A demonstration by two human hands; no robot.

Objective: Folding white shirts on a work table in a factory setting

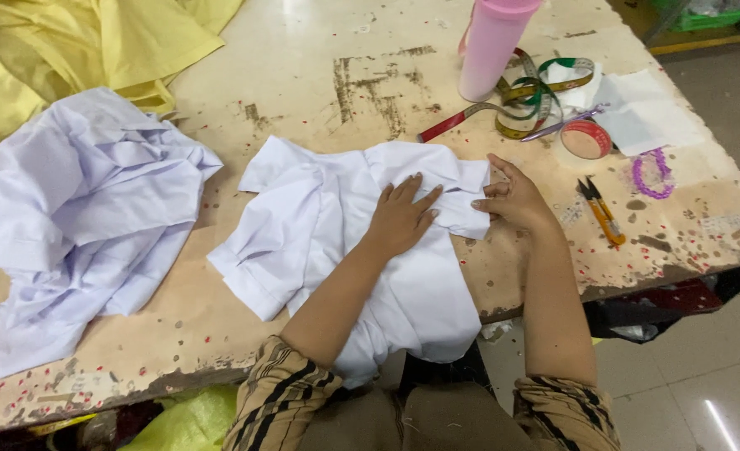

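Left hand: the left hand (401, 219) lies flat, palm down, fingers spread apart, pressing on the white garment (361, 250); it grips nothing.
Right hand: the right hand (510, 199) rests at the garment's right edge, its fingertips pinched together on a folded flap of the cloth.
White garment: thin, smooth woven cloth, creased and partly folded, lying at the middle of the table (303, 92), its lower part hanging over the near edge toward the person's lap.
Table: a flat, worn, beige top, scuffed with dark patches and dotted with small red specks.
Pale heap: a crumpled pile of pale lilac-white cloth (77, 217) lies to the left, well apart from the hands.
Yellow cloth: soft yellow fabric (77, 42) is bunched at the far left corner.
Pink bottle: a tall, smooth pink plastic cylinder (491, 46) stands beyond the garment.
Measuring tape: a loose coil of yellow and green tape (537, 96) lies beside the bottle.
Tape roll: a small round roll with a red rim (585, 139) sits near the coil.
Snips: small orange-handled thread snips (604, 213) lie to the right of the right hand.
Purple ring: a beaded purple loop (652, 174) lies near the snips.
Sleeves: striped tan and black cuffs (278, 392) cover the upper arms.
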